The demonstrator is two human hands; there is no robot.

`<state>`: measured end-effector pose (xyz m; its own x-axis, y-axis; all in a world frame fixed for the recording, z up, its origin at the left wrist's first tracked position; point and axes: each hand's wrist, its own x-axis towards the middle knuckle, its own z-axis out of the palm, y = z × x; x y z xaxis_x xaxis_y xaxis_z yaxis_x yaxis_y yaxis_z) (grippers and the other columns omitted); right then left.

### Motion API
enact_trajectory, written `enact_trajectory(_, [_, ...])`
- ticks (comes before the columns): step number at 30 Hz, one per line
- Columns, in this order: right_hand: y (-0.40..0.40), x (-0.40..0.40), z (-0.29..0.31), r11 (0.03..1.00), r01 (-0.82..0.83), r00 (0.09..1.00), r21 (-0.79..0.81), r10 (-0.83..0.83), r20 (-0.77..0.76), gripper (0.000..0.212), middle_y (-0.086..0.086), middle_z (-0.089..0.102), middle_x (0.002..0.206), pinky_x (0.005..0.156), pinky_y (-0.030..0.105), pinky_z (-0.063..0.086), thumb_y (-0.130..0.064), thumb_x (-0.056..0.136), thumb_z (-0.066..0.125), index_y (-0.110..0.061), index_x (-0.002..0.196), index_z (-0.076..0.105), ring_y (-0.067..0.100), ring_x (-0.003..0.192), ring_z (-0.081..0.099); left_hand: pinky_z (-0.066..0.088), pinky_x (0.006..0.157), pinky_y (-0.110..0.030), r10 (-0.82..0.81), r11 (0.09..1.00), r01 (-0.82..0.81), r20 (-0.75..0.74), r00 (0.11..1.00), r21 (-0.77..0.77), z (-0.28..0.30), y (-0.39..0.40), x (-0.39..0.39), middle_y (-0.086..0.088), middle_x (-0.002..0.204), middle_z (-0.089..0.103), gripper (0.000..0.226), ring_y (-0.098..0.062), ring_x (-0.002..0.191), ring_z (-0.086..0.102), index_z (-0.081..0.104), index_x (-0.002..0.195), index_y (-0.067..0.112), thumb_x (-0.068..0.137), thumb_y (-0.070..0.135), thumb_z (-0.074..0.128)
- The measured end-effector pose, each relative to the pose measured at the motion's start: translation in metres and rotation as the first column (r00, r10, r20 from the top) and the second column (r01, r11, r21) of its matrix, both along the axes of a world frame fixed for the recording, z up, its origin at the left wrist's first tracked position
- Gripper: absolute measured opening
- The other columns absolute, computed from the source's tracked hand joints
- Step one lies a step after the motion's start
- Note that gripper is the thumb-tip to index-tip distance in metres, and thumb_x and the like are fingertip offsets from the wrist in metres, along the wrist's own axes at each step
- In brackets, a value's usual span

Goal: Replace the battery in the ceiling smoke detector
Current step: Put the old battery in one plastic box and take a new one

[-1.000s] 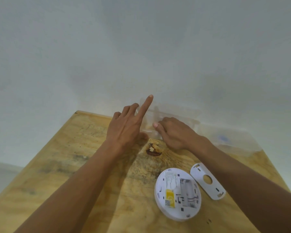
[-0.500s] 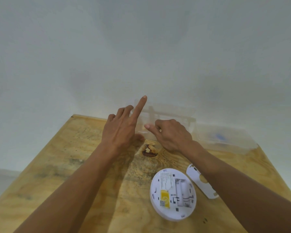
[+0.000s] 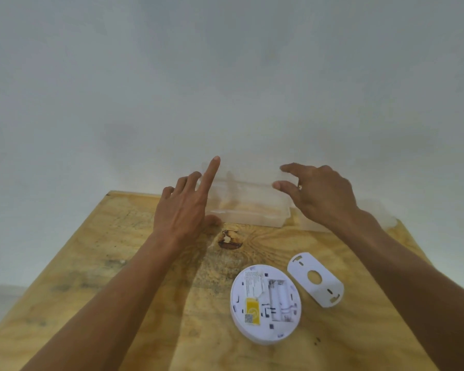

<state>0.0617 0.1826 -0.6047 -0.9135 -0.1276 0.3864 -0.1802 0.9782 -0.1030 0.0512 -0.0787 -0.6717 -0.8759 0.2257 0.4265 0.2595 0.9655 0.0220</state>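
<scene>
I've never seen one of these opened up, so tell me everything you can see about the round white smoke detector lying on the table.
The smoke detector is a round white disc, plastic by its look, lying flat with its back up near the right front of the wooden table. Its back shows printed text, a yellow label, small dark slots and an open battery bay; whether batteries sit inside is unclear. A separate white mounting plate lies just right of it. Neither hand touches it.

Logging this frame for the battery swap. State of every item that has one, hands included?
smoke detector: off its mount, lying back-up on the table, battery bay uncovered.
mounting plate: detached, flat beside the detector.
clear plastic box: at the table's far edge; contents too hazy to tell.
left hand: open, index finger raised, resting at the box's left end.
right hand: open, fingers spread over the box's right end, holding nothing.
</scene>
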Motion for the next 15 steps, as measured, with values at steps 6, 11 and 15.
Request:
enact_trajectory(6, [0.008, 0.0, -0.008, 0.997, -0.043, 0.995, -0.066, 0.049, 0.088, 0.046, 0.004, 0.072, 0.108, 0.072, 0.032, 0.04, -0.069, 0.086, 0.051, -0.046, 0.125, 0.059, 0.027, 0.104, 0.064, 0.048, 0.099, -0.046, -0.011, 1.0, 0.011, 0.008, 1.0, 0.013, -0.006, -0.001, 0.002, -0.013, 0.152, 0.047, 0.117, -0.034, 0.131, 0.054, -0.011, 0.157, 0.032, 0.08, 0.064, 0.071])
enact_trajectory(11, [0.006, 0.01, -0.019, 0.998, -0.055, 0.993, -0.039, 0.059, 0.101, 0.045, 0.004, 0.072, 0.105, 0.073, 0.033, 0.045, -0.069, 0.084, 0.053, -0.046, 0.123, 0.06, 0.026, 0.1, 0.066, 0.047, 0.098, -0.046, -0.012, 0.999, 0.011, 0.044, 0.999, 0.033, -0.005, 0.001, 0.004, -0.01, 0.147, 0.052, 0.092, -0.033, 0.129, 0.054, 0.025, 0.155, 0.026, 0.083, 0.055, 0.073])
enact_trajectory(15, [0.003, 0.016, -0.027, 0.999, -0.051, 0.993, 0.003, 0.051, 0.104, 0.044, 0.004, 0.073, 0.102, 0.072, 0.032, 0.044, -0.065, 0.087, 0.054, -0.043, 0.125, 0.059, 0.027, 0.1, 0.066, 0.046, 0.098, -0.047, -0.012, 1.0, 0.011, 0.055, 0.998, 0.021, -0.004, 0.002, 0.005, -0.008, 0.148, 0.051, 0.072, -0.033, 0.131, 0.053, 0.045, 0.144, 0.024, 0.084, 0.053, 0.072])
